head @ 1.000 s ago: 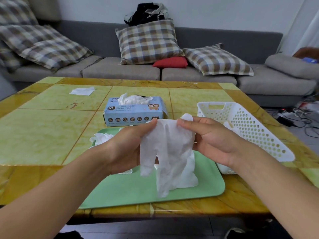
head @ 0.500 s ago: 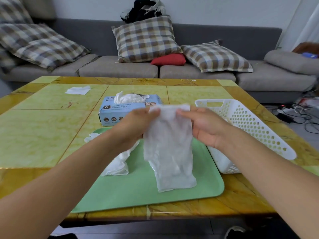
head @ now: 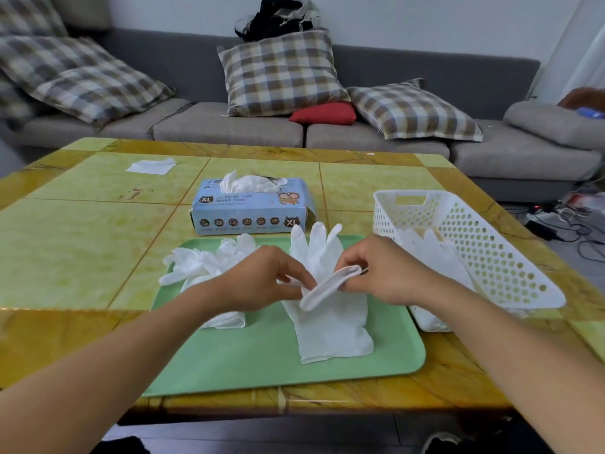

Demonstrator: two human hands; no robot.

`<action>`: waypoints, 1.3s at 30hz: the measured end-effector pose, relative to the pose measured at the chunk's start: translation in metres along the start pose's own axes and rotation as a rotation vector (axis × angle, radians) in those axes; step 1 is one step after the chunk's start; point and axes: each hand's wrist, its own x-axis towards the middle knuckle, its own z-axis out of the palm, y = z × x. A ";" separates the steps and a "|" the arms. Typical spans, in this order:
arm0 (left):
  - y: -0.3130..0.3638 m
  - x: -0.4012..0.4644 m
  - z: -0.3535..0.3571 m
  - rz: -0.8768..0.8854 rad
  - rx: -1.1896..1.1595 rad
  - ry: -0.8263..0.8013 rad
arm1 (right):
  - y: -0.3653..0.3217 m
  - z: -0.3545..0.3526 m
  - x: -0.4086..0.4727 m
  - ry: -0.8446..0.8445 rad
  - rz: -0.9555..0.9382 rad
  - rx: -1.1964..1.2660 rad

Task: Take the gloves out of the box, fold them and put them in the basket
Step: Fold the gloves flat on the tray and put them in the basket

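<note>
So we're in the folding step here. A white disposable glove [head: 330,309] lies flat on the green tray [head: 262,365], fingers pointing to the far side, cuff toward the near edge. Both hands are on a second white strip [head: 329,285] lying across its middle. Could be another glove's cuff or a folded-over edge, honestly can't tell which. The left hand [head: 262,280] pinches the left end of it and the right hand [head: 383,273] pinches the right end with thumb and forefinger, so both are grasping, nothing released.

To the left on the tray there's a loose pile of more gloves [head: 209,267], still unfolded from the look of it. The blue glove box [head: 252,208] sits just beyond the tray with a glove poking out the top. The white perforated basket [head: 484,250] is on the right, touching the tray's right edge or nearly so, and it already has some white gloves inside.

Next move, I'd guess: get the piece flat and lined up, fold it onto itself, then carry it right and drop it in the basket. Thin floppy stuff like this probably clings and unfolds easily, so keep both ends pinched till it's creased.
</note>
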 end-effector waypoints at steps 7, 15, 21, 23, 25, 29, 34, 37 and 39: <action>0.006 -0.008 0.007 0.062 0.071 -0.019 | -0.008 0.006 -0.017 -0.093 -0.066 -0.308; 0.010 -0.014 0.019 0.136 0.260 -0.201 | -0.007 0.012 -0.019 -0.339 -0.064 -0.402; 0.013 -0.018 0.020 0.142 0.307 -0.239 | -0.005 0.012 -0.022 -0.419 -0.017 -0.464; 0.014 -0.019 0.020 0.151 0.342 -0.252 | -0.009 0.016 -0.025 -0.391 -0.038 -0.529; 0.016 -0.022 0.020 0.160 0.365 -0.263 | -0.012 0.021 -0.025 -0.355 -0.071 -0.586; 0.016 -0.025 0.020 0.144 0.350 -0.266 | -0.007 0.030 -0.021 -0.360 -0.105 -0.603; 0.020 -0.024 0.023 0.065 0.200 -0.161 | -0.013 0.012 -0.015 -0.367 -0.055 -0.227; 0.026 -0.016 0.027 0.133 0.015 0.236 | -0.020 -0.008 -0.013 -0.305 0.014 0.235; 0.039 -0.012 0.018 0.096 -0.228 0.343 | -0.020 -0.022 -0.012 -0.224 0.086 0.642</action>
